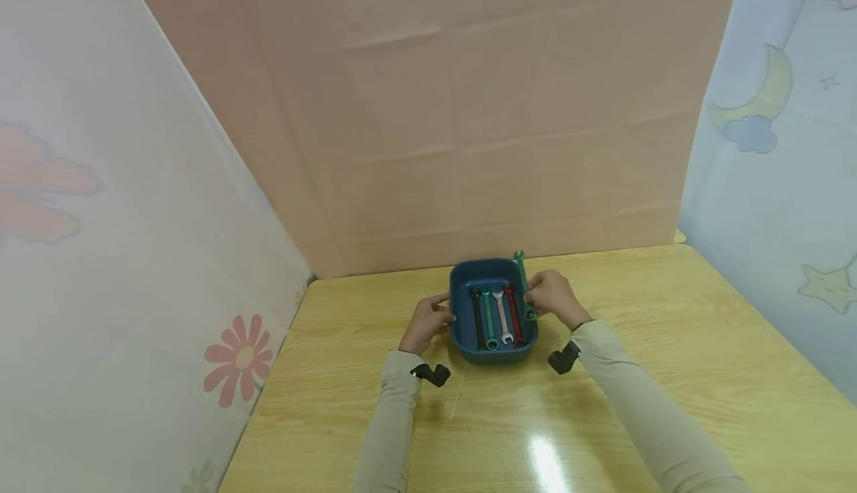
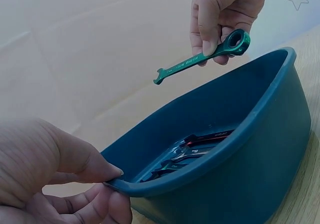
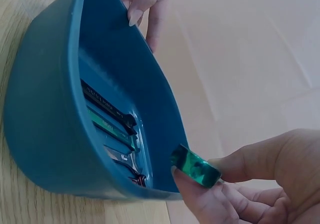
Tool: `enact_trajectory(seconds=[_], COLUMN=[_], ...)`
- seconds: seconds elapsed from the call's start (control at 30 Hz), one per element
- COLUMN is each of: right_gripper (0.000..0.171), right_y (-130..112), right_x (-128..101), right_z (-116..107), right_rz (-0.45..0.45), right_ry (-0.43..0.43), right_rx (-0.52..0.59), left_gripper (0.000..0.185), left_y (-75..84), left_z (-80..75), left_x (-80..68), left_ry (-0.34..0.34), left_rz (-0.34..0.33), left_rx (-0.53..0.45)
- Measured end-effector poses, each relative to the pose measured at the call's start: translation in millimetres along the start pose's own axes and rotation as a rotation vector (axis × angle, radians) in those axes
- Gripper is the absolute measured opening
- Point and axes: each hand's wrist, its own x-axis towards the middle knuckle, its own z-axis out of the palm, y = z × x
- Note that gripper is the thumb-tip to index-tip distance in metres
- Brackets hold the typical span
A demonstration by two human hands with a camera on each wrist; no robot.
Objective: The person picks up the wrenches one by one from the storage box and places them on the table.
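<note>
A blue plastic bin (image 1: 492, 357) stands on the table, and my left hand (image 1: 428, 322) pinches its left rim between thumb and fingers. Over the bin's right rim, my right hand (image 1: 552, 296) holds a green combination wrench (image 2: 192, 61) by the shank near its ring end. The open end of that wrench points away toward the back wall. Inside the bin lie a black wrench (image 1: 477, 318), another green wrench (image 1: 489, 320), a silver wrench (image 1: 502, 318) and a red wrench (image 1: 514, 314), side by side on the bottom.
The wooden table (image 1: 649, 329) reaches out on both sides of the bin. Behind it hangs a pinkish-brown sheet (image 1: 495, 143), close to the bin's far side. Pale patterned walls flank the table at left (image 1: 167, 255) and right (image 1: 797, 181).
</note>
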Motion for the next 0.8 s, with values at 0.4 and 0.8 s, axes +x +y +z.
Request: enact_trajectory(seconds=[0.4,0.8], right_gripper=[0.021,0.019], right_y=[3,18], right_x=[-6,-7], right_z=[-7,-9], right_rz=[0.007,0.016], right_ry=[-0.007,-0.018], right_rx=[0.016,-0.001], left_gripper=[0.06,0.061], left_y=[12.5,28.2], left_z=[-0.2,-1.7], left_x=[-7.3,-21.3], left_ry=[-0.024,-0.047], left_rz=[-0.012,0.008], left_rx=[-0.021,-0.023])
